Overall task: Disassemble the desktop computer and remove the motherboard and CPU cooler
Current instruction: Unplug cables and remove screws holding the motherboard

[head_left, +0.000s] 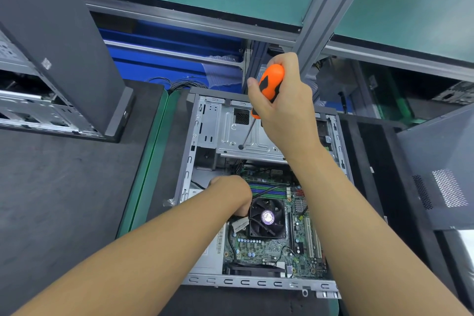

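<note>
An open desktop case (pixel 191 161) lies flat on the bench. Inside it, the green motherboard (pixel 259 249) carries a black CPU cooler fan (pixel 266 218). My right hand (pixel 284 108) grips an orange-and-black screwdriver (pixel 270 79) above the silver drive cage (pixel 230 126); its shaft slants down and its tip sits at the cage's lower left. My left hand (pixel 230 192) reaches into the case at the cooler's left edge, fingers curled downward and hidden, so what they hold cannot be seen.
Another opened case (pixel 38 110) and a dark panel (pixel 64 33) stand at the left. A grey side panel (pixel 441 169) leans at the right. A metal frame post (pixel 331 7) rises behind the case. Black mats (pixel 64 187) cover the green bench.
</note>
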Motion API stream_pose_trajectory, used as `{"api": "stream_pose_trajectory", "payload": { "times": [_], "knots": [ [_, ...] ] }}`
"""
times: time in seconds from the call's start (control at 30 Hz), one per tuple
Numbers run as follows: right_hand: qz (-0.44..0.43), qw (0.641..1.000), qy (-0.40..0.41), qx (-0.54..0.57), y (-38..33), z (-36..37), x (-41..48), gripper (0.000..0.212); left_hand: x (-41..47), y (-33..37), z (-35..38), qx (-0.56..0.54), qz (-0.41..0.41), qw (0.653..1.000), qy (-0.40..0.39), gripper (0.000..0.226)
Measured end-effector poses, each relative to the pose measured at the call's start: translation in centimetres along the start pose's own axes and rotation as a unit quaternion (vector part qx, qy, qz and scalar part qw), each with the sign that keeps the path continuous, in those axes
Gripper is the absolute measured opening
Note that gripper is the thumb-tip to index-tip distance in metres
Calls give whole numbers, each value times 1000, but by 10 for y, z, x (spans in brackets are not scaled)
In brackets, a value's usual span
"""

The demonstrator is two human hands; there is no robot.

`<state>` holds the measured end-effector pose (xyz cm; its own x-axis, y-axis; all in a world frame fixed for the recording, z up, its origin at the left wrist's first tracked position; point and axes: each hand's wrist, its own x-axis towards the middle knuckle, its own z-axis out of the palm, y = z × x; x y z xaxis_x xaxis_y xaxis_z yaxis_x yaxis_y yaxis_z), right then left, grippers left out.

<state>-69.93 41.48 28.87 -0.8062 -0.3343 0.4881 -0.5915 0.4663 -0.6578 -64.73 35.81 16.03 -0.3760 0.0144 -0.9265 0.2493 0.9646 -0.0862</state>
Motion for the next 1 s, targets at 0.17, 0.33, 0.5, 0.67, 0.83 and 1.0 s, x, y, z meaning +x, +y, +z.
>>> {"api": "stream_pose_trajectory", "payload": {
  "times": [0.17, 0.33, 0.5, 0.67, 0.83, 1.0],
  "knots": [
    [-6, 1000, 9, 5, 0, 0, -1, 24, 3, 0, 0, -3, -4, 1000, 6, 47],
    [0, 1000, 17, 8, 2, -1, -1, 25, 3, -1, 1, 7, -4, 1000, 15, 49],
    [-4, 1000, 8, 6, 2, 0, -2, 26, 5, -1, 1, 6, 2, 1000, 10, 48],
    [-12, 1000, -11, 5, 1, 5, 0, 26, 5, -2, 0, -2, -3, 1000, 12, 49],
    [-17, 1000, -13, 2, 1, 5, 2, 26, 0, -2, -1, -6, -4, 1000, 14, 47],
    [-9, 1000, -8, 8, 3, 2, 2, 25, -1, -2, 0, -7, -1, 1000, 14, 45]
  ]
}}
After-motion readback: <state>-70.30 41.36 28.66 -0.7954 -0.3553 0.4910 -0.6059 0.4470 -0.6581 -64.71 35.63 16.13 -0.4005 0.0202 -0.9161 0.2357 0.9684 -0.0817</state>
